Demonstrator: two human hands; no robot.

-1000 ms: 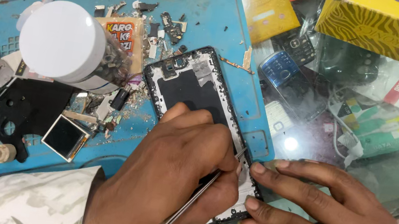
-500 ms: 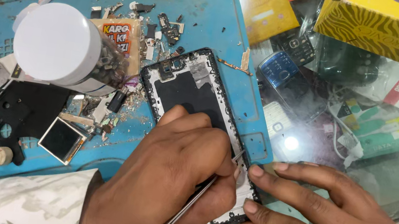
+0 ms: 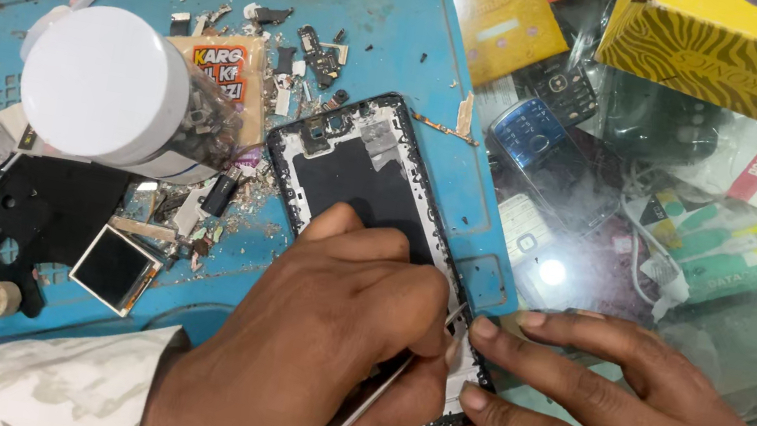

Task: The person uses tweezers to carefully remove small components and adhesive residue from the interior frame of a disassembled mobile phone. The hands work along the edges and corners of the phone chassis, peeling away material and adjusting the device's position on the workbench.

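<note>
Blue mat [image 3: 441, 71] unchanged, left hand [image 3: 328, 337] still pressing tweezers [image 3: 367, 414] into phone frame [image 3: 355, 169]

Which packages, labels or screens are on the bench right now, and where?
Yellow box: top right, black-striped carton.
Orange card: on the blue mat, beside the white jar.
Green packet: right, under glass.
Small screen: square, dark, lower left of mat.

Brightness: bright, even light over the whole view.
Source: from above; a small round lamp reflection [image 3: 552, 271] glints on the glass worktop [image 3: 734, 330].
Glare: the white jar lid [image 3: 105, 84] is nearly washed out.
Shadows: soft, short, under the left hand [image 3: 328, 337] and right hand [image 3: 618, 423].
Focus: centre sharp; yellow box [image 3: 749, 49] slightly soft.
Edges: mild wide-angle bending at the corners.
</note>
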